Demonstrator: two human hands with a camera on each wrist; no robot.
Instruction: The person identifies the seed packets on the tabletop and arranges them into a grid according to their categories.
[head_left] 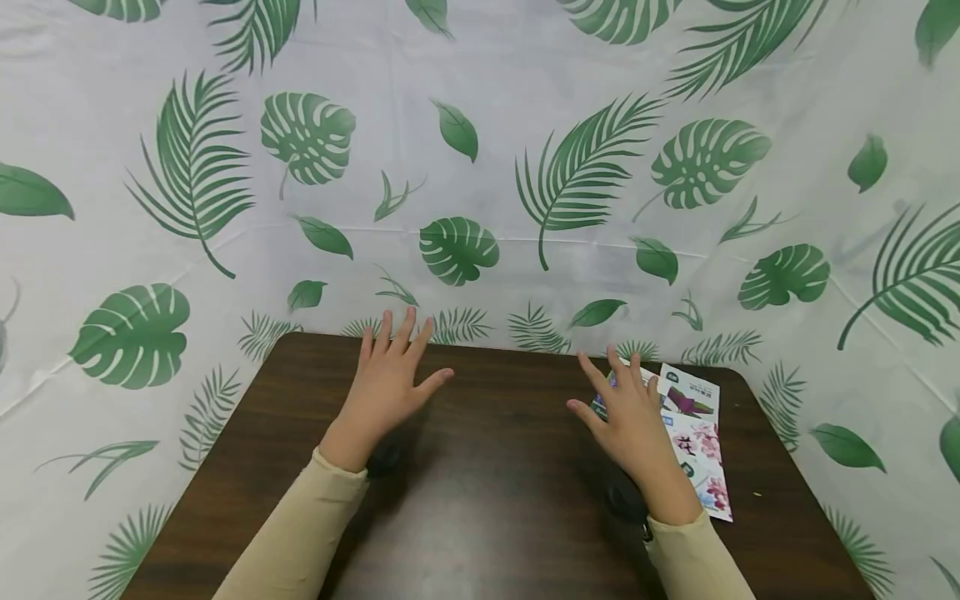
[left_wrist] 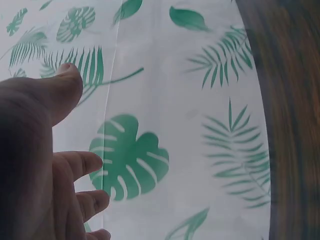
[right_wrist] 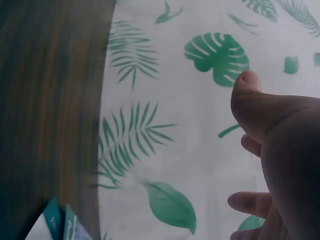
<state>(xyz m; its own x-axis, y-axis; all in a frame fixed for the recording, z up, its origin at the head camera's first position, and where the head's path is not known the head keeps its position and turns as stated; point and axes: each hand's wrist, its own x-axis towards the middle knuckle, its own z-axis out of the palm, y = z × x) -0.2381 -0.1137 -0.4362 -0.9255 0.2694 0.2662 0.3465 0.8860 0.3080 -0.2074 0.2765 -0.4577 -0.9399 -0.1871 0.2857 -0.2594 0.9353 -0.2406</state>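
My left hand [head_left: 387, 392] hovers over the left part of the dark wooden table [head_left: 480, 467], its fingers spread and nothing in them. In the left wrist view the thumb and several fingertips of the left hand [left_wrist: 60, 165] show against the leaf-patterned cloth. On the other side my right hand [head_left: 628, 421] is also spread, holding nothing. It is in front of several printed paper packets [head_left: 697, 442] with flower pictures, covering part of them. Whether it touches them cannot be told. In the right wrist view the right hand [right_wrist: 280, 160] appears with its thumb up and fingers apart.
A white cloth [head_left: 390, 150] with green leaf prints hangs behind and beside the table. Corners of the packets [right_wrist: 55, 225] show at the bottom of the right wrist view. A tiny yellowish scrap [head_left: 757, 493] lies near the table's right edge.
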